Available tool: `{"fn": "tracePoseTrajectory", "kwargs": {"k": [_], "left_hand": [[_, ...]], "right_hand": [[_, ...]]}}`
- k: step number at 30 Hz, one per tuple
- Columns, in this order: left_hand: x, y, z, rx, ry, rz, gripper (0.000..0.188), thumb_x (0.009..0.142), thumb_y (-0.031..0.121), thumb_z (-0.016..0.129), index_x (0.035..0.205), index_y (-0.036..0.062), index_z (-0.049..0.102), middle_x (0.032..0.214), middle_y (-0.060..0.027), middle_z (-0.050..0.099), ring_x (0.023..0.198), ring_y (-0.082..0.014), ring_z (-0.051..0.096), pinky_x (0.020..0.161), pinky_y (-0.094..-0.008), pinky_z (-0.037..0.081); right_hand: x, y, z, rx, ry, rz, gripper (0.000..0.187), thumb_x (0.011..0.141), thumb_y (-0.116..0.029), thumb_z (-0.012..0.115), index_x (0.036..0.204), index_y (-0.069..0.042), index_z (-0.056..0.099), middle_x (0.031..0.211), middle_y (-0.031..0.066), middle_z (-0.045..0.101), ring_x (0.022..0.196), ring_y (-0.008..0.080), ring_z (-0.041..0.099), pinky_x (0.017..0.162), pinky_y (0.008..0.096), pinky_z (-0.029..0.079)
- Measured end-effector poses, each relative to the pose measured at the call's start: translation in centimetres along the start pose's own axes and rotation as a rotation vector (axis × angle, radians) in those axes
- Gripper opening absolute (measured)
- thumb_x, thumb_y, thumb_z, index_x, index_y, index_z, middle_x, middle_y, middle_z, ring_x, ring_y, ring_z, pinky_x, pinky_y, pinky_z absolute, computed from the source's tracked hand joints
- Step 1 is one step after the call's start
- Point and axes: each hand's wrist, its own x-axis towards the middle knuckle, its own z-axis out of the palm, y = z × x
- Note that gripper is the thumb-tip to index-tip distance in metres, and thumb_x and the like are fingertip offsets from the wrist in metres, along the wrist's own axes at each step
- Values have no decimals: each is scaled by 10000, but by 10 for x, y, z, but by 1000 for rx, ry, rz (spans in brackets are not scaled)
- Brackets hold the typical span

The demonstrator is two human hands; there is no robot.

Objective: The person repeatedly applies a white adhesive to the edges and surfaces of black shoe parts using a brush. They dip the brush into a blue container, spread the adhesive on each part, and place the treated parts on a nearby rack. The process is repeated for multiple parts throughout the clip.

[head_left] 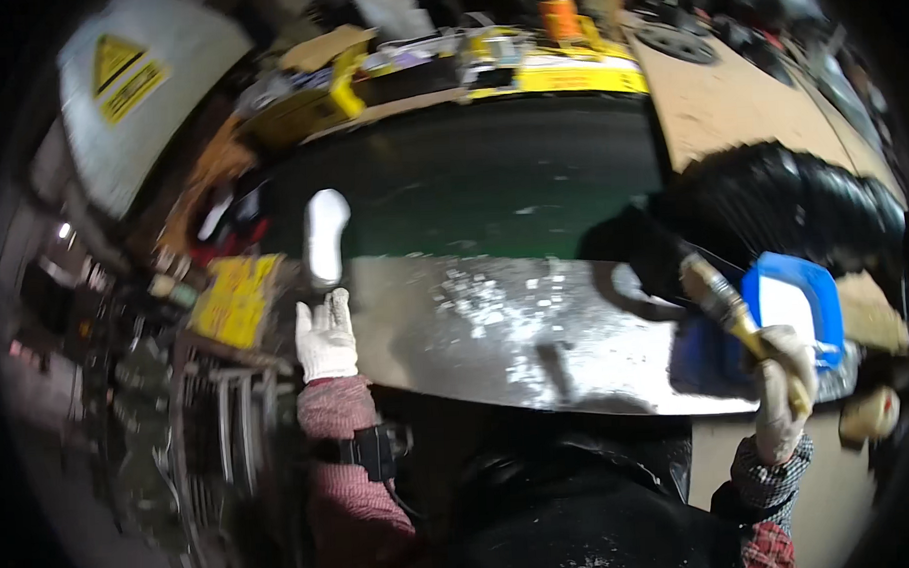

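My left hand, in a white knit glove, reaches over the left end of the metal plate with its fingers stretched out and apart. Just beyond its fingertips is a white shoe-sole-shaped piece, at the left edge of the dark green belt. Whether the fingertips touch it I cannot tell. On the right, my gloved right hand is closed around the yellow handle of a paintbrush. The bristles point up and away, beside a blue tub of white liquid.
A shiny metal plate with white flecks lies before the belt. Black plastic sheeting bulges behind the tub. Yellow boxes and an orange bottle stand at the back. A grey machine cover rises at far left.
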Motion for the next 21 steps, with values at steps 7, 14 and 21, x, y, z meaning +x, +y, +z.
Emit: {"fn": "tracePoseTrajectory", "kwargs": {"k": [7,14,21], "left_hand": [[-135,-244,139,662,-308,-1058,818,947,574,577,1318,-135,407,1338,-336,480,1272,-477,480,1091,-606,391],[-186,-316,149,438,-440,-539,262,957,364,668,1071,129,694,1008,-11,680,782,-111,600,667,-283,509],[-184,-131,94,407,-703,-405,503,988,438,523,1310,51,550,1308,-116,603,1183,-282,594,1042,-438,461]], "right_hand": [[-35,15,-85,45,452,6,341,973,-241,591,1196,17,571,1051,112,585,802,162,561,741,282,462],[-33,-10,-103,-69,411,12,278,978,-103,555,1225,22,576,1014,115,623,814,137,581,708,265,475],[35,6,-124,-411,222,118,186,929,-182,709,955,2,703,744,36,643,660,90,572,597,231,456]]}}
